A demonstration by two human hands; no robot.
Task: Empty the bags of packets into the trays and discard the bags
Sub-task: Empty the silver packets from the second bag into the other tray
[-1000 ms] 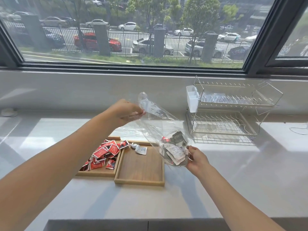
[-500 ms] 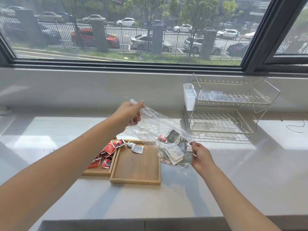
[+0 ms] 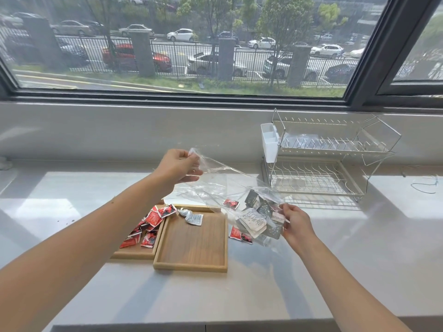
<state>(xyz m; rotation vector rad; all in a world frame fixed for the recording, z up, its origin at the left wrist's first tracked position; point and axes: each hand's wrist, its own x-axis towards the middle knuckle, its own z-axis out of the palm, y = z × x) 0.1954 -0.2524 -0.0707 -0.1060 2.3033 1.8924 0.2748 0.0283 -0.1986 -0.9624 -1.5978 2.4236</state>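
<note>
A: Status, near to far?

B: Counter point(image 3: 239, 295) first. On it are two wooden trays, side by side and touching. The left tray point(image 3: 134, 255) holds a heap of red packets point(image 3: 149, 227), some lapping over its far rim. The right tray point(image 3: 191, 248) is nearly bare, with two pale packets point(image 3: 193, 218) at its far edge.

A: Bag?

B: The clear bag point(image 3: 223, 185) is off the counter, stretched on a slope between both hands, above and to the right of the right tray. The right hand point(image 3: 297, 225) grips the low end, fingers curled round the film. The mixed packets point(image 3: 260, 220) (dark, white, some red) are bunched there. The left hand point(image 3: 178, 167) pinches the high end, thumb and fingers closed on the plastic.

A: Pouring?

B: No. The load sits at the low end by the right hand. Can't tell which end is the mouth (film too clear). There are stray red packets point(image 3: 239, 234) just right of the tray, in the bag or on the counter, can't tell.

A: Progress?

B: My read is about halfway. One tray is filled. This bag is still loaded and needs tipping into the right tray, then discarding. No bin in view.

A: Behind?

B: Wire dish rack point(image 3: 323, 168) with a white caddy point(image 3: 269, 142). Something clear lies on its top shelf, maybe a spent bag, unconfirmed. The window point(image 3: 191, 56) is beyond.
</note>
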